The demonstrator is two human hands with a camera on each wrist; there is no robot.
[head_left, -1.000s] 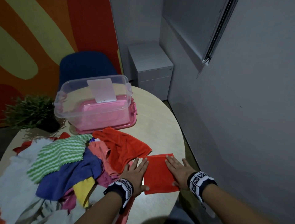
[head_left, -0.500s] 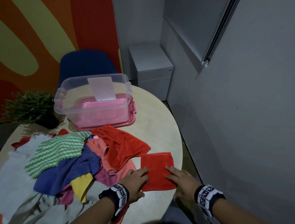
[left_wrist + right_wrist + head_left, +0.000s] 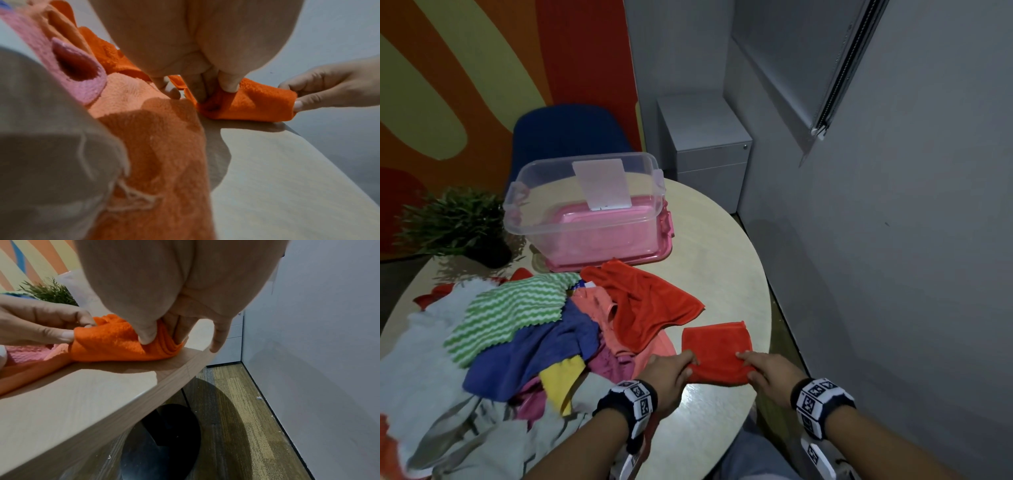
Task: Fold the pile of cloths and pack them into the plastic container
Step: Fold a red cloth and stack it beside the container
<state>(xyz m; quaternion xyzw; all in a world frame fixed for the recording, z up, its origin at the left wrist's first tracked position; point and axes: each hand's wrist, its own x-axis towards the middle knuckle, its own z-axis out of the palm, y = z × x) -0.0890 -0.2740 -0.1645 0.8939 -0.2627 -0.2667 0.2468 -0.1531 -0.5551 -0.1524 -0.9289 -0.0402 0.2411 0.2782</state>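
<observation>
A folded red-orange cloth (image 3: 717, 349) lies near the table's front right edge. My left hand (image 3: 671, 371) pinches its near left corner, thumb on top (image 3: 229, 84). My right hand (image 3: 767, 371) pinches the near right corner, where the folded layers show (image 3: 166, 344). The near edge of the folded cloth (image 3: 246, 104) is lifted off the table. A mixed pile of cloths (image 3: 517, 329) covers the left of the table, with a loose red cloth (image 3: 650, 305) on its right side. The clear plastic container (image 3: 589, 205) stands on its pink lid (image 3: 643, 260) at the back.
The round table (image 3: 722, 274) ends just right of the folded cloth; grey wall close on the right. A potted plant (image 3: 458, 226) stands at the back left, a blue chair (image 3: 565, 137) behind the container, a grey drawer cabinet (image 3: 705, 150) in the corner.
Both hands slid from lying flat on the folded cloth back to its near edge and now pinch its two near corners, lifting that edge.
</observation>
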